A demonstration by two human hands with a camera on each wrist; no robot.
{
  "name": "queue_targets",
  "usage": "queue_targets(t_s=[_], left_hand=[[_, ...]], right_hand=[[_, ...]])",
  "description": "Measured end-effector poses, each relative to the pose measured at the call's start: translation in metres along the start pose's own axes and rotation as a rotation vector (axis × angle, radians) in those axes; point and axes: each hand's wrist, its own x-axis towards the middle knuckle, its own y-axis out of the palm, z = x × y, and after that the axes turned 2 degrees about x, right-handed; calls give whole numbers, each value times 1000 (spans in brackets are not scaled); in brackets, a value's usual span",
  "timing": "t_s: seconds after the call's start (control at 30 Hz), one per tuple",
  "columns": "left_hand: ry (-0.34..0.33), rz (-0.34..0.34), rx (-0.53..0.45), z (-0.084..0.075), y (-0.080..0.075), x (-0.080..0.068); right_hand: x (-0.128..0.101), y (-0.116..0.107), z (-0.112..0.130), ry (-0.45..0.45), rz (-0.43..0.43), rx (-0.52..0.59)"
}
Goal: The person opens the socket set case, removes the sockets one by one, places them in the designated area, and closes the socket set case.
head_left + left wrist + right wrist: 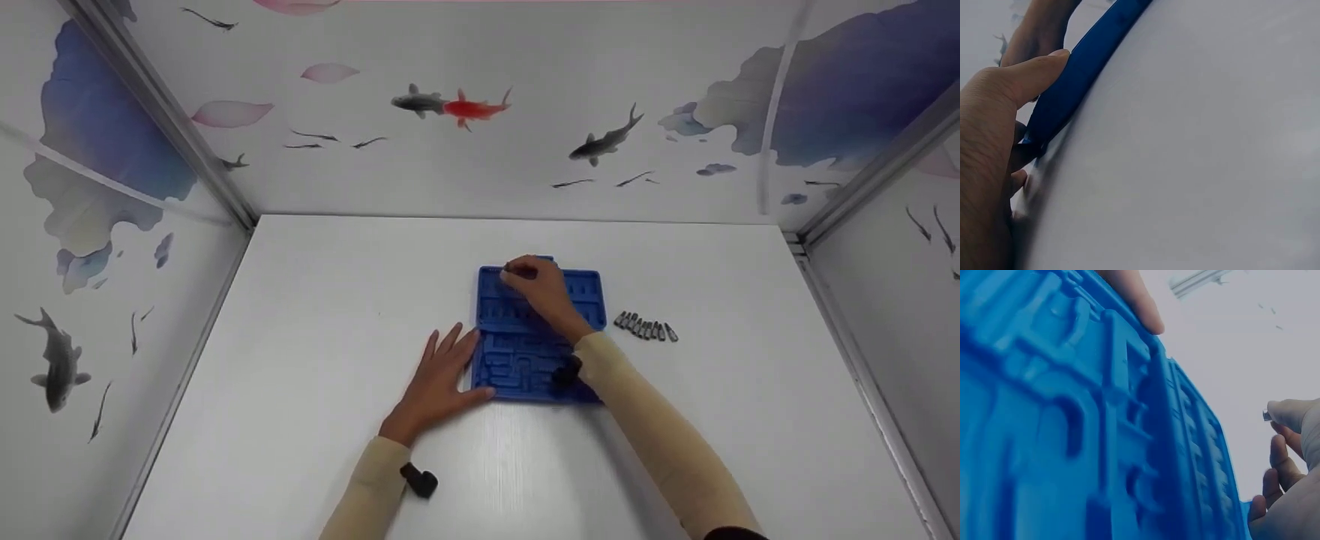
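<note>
A blue moulded plastic tool case [517, 386] lies unfolded on the white table, its recesses facing up. Above the far half's upper left corner, my right hand [541, 285] pinches a small metal bit [1266, 415] between thumb and forefinger. Most of that bit is hidden by the fingers. Flat beside the case, my left hand [442, 379] touches its left side with fingers spread and its thumb on the near edge. In the left wrist view the thumb [1044, 73] rests against the case's blue side wall [1078, 79].
Several metal bits [645, 328] lie in a slanting row on the table [322, 300], just right of the case. Printed wall panels [337, 172] enclose the table at the back and both sides. A black wrist camera [568, 371] hangs over the case's near half.
</note>
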Motion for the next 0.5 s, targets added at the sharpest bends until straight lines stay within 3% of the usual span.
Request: queue_targets(t_s=[0.2,0.5], left_hand=[[7,-12,-2,-1,-1,-1],[12,-9,-8,1,1,0]], right_hand=[[-26,-38,2,-39,-8,-68],[-69,-90,-5,58,-82,-119]])
